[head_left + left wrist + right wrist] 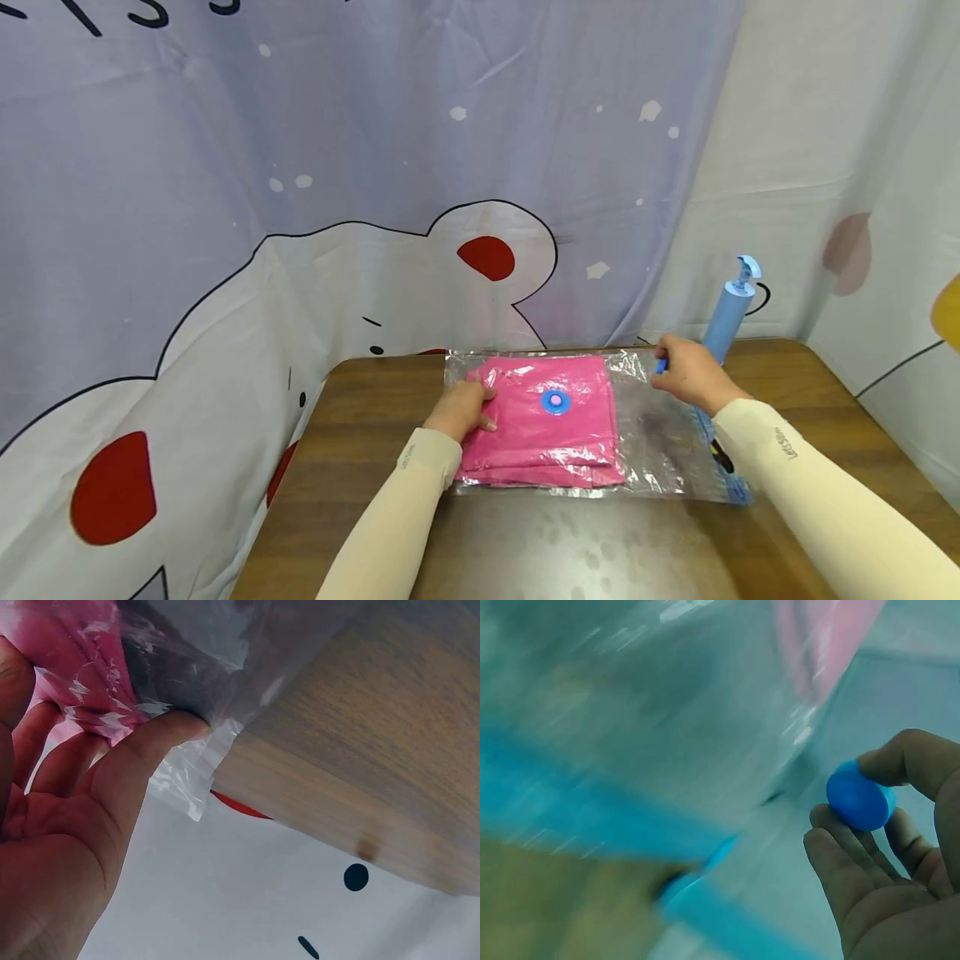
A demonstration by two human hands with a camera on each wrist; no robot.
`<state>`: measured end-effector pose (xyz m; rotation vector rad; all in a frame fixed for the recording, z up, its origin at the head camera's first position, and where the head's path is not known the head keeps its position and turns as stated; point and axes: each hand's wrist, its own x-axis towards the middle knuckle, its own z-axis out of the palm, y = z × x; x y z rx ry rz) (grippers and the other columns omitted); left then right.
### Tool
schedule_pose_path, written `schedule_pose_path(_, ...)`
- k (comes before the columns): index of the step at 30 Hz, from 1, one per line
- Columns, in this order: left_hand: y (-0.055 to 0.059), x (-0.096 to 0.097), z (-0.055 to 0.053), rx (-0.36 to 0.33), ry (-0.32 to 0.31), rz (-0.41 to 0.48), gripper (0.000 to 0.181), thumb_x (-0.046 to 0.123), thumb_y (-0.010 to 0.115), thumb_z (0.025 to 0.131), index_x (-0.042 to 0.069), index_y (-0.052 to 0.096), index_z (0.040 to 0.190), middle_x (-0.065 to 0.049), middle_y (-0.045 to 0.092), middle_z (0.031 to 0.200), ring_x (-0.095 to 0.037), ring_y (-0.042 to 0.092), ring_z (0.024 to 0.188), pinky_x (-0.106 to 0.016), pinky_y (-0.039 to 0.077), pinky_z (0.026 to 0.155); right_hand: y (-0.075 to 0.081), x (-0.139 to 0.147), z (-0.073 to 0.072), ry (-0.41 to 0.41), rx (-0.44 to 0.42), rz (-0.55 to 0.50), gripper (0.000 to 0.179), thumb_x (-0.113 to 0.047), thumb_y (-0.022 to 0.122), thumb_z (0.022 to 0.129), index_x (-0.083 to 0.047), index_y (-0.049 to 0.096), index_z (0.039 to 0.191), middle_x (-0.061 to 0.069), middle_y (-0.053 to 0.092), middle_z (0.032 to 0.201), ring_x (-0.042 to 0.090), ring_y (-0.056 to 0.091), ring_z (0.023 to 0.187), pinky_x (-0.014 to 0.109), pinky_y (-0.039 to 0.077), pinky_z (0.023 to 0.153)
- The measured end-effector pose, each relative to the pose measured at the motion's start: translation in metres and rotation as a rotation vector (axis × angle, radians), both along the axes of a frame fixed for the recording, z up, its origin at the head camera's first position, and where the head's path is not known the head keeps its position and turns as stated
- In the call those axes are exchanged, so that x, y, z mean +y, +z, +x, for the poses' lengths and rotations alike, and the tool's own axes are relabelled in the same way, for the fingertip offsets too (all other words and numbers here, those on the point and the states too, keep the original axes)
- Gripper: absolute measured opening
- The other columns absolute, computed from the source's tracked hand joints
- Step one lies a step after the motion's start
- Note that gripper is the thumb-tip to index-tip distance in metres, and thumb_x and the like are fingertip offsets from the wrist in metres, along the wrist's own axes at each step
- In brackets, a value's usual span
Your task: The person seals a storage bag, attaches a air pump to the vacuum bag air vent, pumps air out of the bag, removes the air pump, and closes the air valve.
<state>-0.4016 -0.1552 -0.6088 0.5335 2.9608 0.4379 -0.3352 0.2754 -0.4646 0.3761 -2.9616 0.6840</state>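
Observation:
A clear plastic storage bag (660, 442) lies flat with folded pink fabric (525, 442) inside. On its top is a round blue valve (556, 402) with a pale pink centre. My left hand (459, 408) grips the bag's left side, its fingertips over the pink fabric; in the left wrist view the hand (75, 817) has creased plastic at its fingers. Above the bag's right part, my right hand (693, 371) pinches a round blue cap (860, 796) between thumb and fingers, apart from the bag. The bag's blue strip (735, 487) runs down its right end, partly behind my forearm.
A light blue hand pump (727, 321) stands upright at the table's back right, just behind my right hand. A small yellow and black piece (722, 457) shows by the blue strip. The wooden table (375, 433) ends at a patterned curtain (360, 275).

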Motion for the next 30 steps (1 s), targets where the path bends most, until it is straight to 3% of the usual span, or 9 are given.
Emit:
schedule_pose_path(5,0.031,0.003,0.029,-0.047,0.054,0.013,0.074,0.034,0.100,0.084,0.020,0.075,0.152,-0.023,0.065,0.164,-0.045,0.066,0.147,-0.058,0.057,0.122,-0.024,0.059,0.014,-0.136,-0.077,-0.045,0.025,-0.013,0.081,0.091,-0.001,0.059,0.094,0.014,0.063,0.086,0.028,0.058,0.078,0.041,0.049,0.068)
schedule_pose_path(7,0.032,-0.003,0.036,-0.024,0.042,0.013,0.073,0.038,0.099,0.083,0.021,0.076,0.151,-0.020,0.065,0.165,-0.041,0.068,0.146,-0.055,0.058,0.122,-0.037,0.074,0.019,-0.163,-0.119,-0.049,0.025,-0.015,0.081,0.094,-0.005,0.059,0.087,0.008,0.060,0.080,0.025,0.056,0.076,0.036,0.045,0.066)
schedule_pose_path(11,0.036,-0.004,0.043,0.017,0.029,0.000,0.072,0.041,0.100,0.082,0.023,0.078,0.148,-0.021,0.064,0.165,-0.041,0.072,0.141,-0.056,0.061,0.117,-0.054,0.094,0.028,-0.185,-0.171,-0.033,0.031,-0.018,0.079,0.097,-0.011,0.059,0.075,0.001,0.056,0.072,0.020,0.054,0.071,0.033,0.041,0.065)
schedule_pose_path(16,0.052,0.008,0.048,-0.030,0.065,0.005,0.073,0.033,0.100,0.084,0.017,0.075,0.151,-0.025,0.061,0.166,-0.046,0.067,0.145,-0.059,0.059,0.119,-0.055,0.110,0.032,-0.235,-0.208,0.015,0.028,-0.024,0.074,0.098,-0.013,0.062,0.076,0.002,0.057,0.073,0.022,0.055,0.072,0.035,0.041,0.063)
schedule_pose_path(20,0.047,0.009,0.040,-0.042,0.071,0.010,0.075,0.033,0.100,0.084,0.017,0.074,0.152,-0.024,0.060,0.168,-0.047,0.065,0.149,-0.059,0.057,0.123,-0.052,0.119,0.032,-0.286,-0.266,0.044,0.029,-0.029,0.071,0.101,-0.015,0.061,0.078,0.004,0.057,0.078,0.024,0.056,0.075,0.038,0.042,0.063)
schedule_pose_path(26,0.016,0.002,0.016,-0.048,0.066,0.038,0.079,0.041,0.100,0.082,0.027,0.072,0.154,-0.020,0.056,0.173,-0.044,0.061,0.154,-0.057,0.053,0.127,-0.053,0.127,0.031,-0.260,-0.271,0.062,0.030,-0.028,0.069,0.102,-0.015,0.060,0.076,0.003,0.055,0.076,0.023,0.054,0.075,0.036,0.041,0.064)
schedule_pose_path(28,0.015,0.001,0.016,-0.049,0.056,0.043,0.080,0.044,0.100,0.081,0.029,0.072,0.155,-0.018,0.054,0.174,-0.042,0.061,0.156,-0.055,0.053,0.128,-0.055,0.129,0.029,-0.242,-0.263,0.071,0.030,-0.027,0.071,0.100,-0.013,0.061,0.076,0.004,0.057,0.075,0.024,0.056,0.074,0.035,0.041,0.064)
schedule_pose_path(30,0.015,0.002,0.017,-0.042,0.051,0.027,0.080,0.044,0.100,0.081,0.029,0.072,0.155,-0.019,0.055,0.173,-0.043,0.061,0.154,-0.055,0.054,0.127,-0.055,0.130,0.026,-0.227,-0.246,0.077,0.030,-0.028,0.074,0.099,-0.003,0.066,0.084,0.013,0.065,0.080,0.030,0.061,0.077,0.040,0.049,0.067)
